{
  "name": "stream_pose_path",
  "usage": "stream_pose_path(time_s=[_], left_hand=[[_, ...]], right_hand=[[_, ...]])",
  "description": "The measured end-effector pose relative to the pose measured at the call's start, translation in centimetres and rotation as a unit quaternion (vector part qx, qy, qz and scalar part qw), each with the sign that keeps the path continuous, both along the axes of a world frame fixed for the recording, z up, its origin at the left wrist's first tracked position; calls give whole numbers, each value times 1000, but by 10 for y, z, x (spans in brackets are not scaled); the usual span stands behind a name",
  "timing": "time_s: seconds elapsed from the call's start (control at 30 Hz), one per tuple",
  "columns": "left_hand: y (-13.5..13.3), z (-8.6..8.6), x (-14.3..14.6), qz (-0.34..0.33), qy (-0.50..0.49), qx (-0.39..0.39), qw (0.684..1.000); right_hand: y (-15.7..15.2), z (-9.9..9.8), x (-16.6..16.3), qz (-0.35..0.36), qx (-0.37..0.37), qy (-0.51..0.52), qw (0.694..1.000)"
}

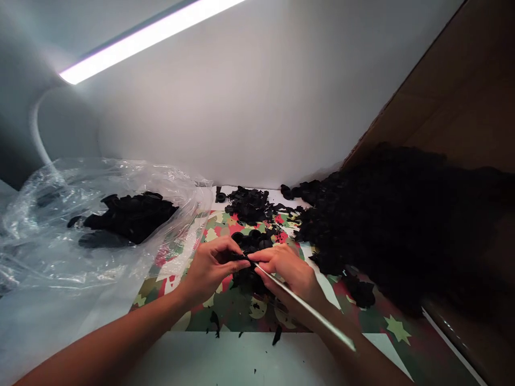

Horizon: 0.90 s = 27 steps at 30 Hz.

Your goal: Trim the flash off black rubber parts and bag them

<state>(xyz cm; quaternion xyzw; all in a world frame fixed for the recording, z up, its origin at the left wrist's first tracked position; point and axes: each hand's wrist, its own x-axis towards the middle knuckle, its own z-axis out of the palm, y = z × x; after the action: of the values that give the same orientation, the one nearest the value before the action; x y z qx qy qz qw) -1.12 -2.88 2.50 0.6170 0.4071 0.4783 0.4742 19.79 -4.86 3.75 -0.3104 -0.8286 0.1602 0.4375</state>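
A slim, straight, pale stick (pixel 309 309) slants forward and leftward from its near right end, its far end at the fingertips; the right hand (pixel 287 268) grasps it, while the left hand (pixel 211 265) pinches a small black scrap (pixel 243 257). Underneath, curled, flaky black pieces (pixel 249 281) litter a star-printed sheet (pixel 398 328). Farther off are a crinkled clear plastic bag (pixel 48 230) and a ragged black heap (pixel 402 225).

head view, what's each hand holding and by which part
Right hand: slim pale tool, near its far end. Left hand: small black piece, part held unclear.
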Motion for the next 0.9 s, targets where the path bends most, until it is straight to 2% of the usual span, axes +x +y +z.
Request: stream_pose_path(time_s=[0.1, 0.17, 0.23, 0.3, 0.37, 0.43, 0.6, 0.9], left_hand=[[0, 2, 1, -6, -19, -17, 1000], [0, 3, 1, -16, -31, -27, 999], [0, 5, 1, -27, -41, -37, 998], [-1, 6, 1, -34, -51, -50, 997], [-1, 7, 0, -42, -62, -64, 995], [0, 6, 1, -53, -73, -74, 993], [0, 4, 2, -60, -93, -92, 990], [1, 4, 1, -51, -89, -98, 990]], right_hand=[[4, -10, -5, -35, 61, 3, 997], [7, -12, -4, -77, 59, 7, 995], [9, -8, 1, -114, 7, 25, 993], [8, -1, 5, -132, -90, 62, 985], [5, 5, 8, -123, -178, 102, 971], [2, 8, 8, -96, -215, 130, 963], [-2, 7, 5, -32, -203, 120, 971], [-2, 9, 7, -15, -171, 72, 982]])
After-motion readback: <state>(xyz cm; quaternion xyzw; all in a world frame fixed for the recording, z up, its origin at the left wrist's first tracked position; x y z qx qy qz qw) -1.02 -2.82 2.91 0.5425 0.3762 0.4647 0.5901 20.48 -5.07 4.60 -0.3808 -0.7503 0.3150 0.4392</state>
